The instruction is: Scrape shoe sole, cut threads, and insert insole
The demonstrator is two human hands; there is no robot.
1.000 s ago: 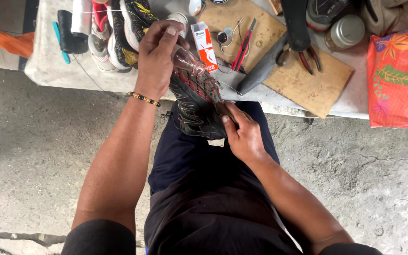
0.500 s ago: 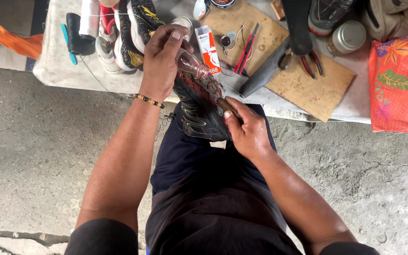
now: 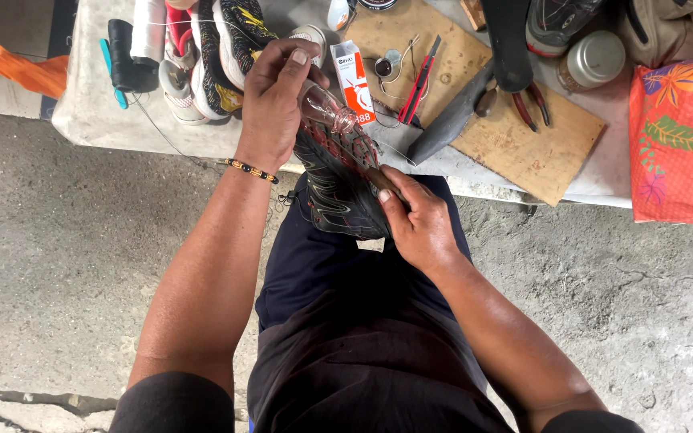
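Wooden board [image 3: 523, 136] with pliers [image 3: 527, 100]; metal tin [image 3: 595, 58]; small red-white box [image 3: 354, 80]; orange floral bag [image 3: 681, 140].

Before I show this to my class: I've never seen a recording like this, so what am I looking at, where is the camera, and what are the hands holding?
There is no machine here. The one picture comes from a camera worn on a person's head, looking down at their own lap and two bare hands.

The left hand, with a beaded bracelet at the wrist, grips the upper end of a dark shoe with red lines resting over the lap. The right hand holds a thin wooden-handled tool against the shoe's side; its tip is hidden.

In front stands a low cloth-covered table. On it lie other sports shoes, a white spool of thread, a small red and white box, a wooden board with pliers and a metal tin.
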